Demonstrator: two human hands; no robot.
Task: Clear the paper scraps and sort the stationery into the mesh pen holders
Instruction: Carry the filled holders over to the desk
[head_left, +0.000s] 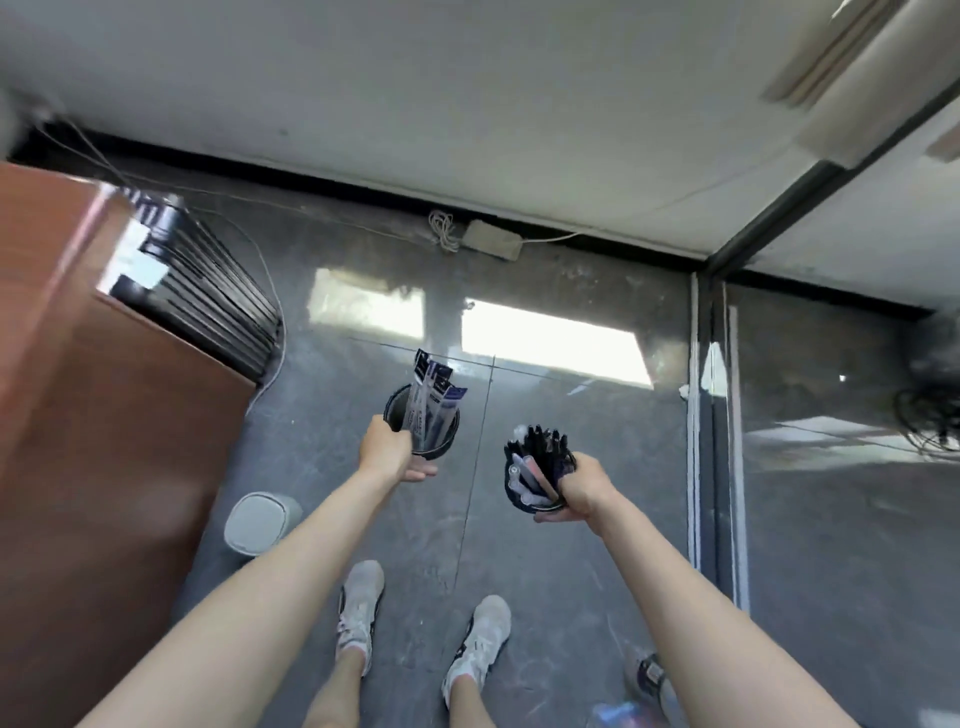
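Left holder (441, 441) is gripped upright by left hand (387, 452). Right holder (514, 496), at four o'clock, is gripped by right hand (582, 491).

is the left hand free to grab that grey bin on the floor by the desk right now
Probably not: the left hand grips a mesh pen holder, and the grey bin sits low on the floor.

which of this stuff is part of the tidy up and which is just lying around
Job: left hand gripping a mesh holder of packaged pens; right hand gripping a second mesh holder of dark pens.
Lying about: wooden desk, power strip, grey tub on the floor.
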